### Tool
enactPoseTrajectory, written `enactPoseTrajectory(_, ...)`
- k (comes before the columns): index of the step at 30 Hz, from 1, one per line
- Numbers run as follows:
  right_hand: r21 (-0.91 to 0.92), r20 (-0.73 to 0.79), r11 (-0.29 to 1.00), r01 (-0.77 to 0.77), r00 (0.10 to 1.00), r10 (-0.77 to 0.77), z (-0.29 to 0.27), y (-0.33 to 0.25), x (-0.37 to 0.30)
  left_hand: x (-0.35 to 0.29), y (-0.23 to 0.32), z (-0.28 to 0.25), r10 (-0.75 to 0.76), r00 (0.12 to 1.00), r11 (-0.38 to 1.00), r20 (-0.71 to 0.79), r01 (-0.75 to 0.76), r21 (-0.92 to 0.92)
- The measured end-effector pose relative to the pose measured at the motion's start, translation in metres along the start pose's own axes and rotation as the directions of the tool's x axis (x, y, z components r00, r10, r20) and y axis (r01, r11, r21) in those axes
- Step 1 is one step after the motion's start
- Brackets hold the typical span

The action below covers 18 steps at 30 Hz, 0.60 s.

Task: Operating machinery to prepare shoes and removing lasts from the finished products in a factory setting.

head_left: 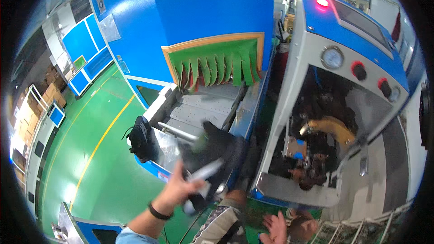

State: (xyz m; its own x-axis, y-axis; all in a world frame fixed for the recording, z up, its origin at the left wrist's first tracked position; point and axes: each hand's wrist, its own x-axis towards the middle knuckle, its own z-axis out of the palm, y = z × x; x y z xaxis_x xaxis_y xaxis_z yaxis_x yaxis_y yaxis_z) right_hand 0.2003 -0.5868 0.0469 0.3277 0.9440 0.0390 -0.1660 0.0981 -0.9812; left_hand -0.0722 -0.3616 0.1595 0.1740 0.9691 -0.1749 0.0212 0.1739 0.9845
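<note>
My left hand [178, 187], with a black band at the wrist, grips a dark shoe [217, 151] with a pale sole. The shoe is blurred by motion, and its outline runs into other dark shapes below, so I cannot tell whether it is one shoe or two. It is over the near end of the perforated grey conveyor [199, 108]. My right hand [275, 229] is low at the right, fingers apart and holding nothing. Another black shoe [141, 139] with laces rests at the conveyor's left corner.
Ahead, a large blue machine [212, 9] has a green strip curtain [217, 65] over its opening. On the right, a blue and grey machine [280, 153] with a gauge, red-ringed knobs and a lit red lamp holds metal parts. A wire rack [361, 230] stands lower right.
</note>
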Motion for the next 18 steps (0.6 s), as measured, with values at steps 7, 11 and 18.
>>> enactPoseTrajectory(7, 0.346, -0.052, 0.902, -0.259, 0.954, 0.294, 0.000, -0.012, -0.016, -0.108, -0.072, 0.110, 0.122, 0.740, 0.969, 0.662, 0.055, -0.240)
enactPoseTrajectory(11, 0.404, -0.013, 0.888, -0.219, 0.969, 0.245, -0.023, -0.045, -0.045, -0.119, -0.094, 0.124, 0.026, 0.561, 0.943, 0.828, 0.261, -0.207)
enactPoseTrajectory(18, 0.672, -0.088, 0.618, -0.409, 0.784, 0.614, -0.101, 0.053, -0.074, -0.068, -0.105, 0.117, 0.013, 0.289, 0.509, 0.957, -0.826, 0.243)
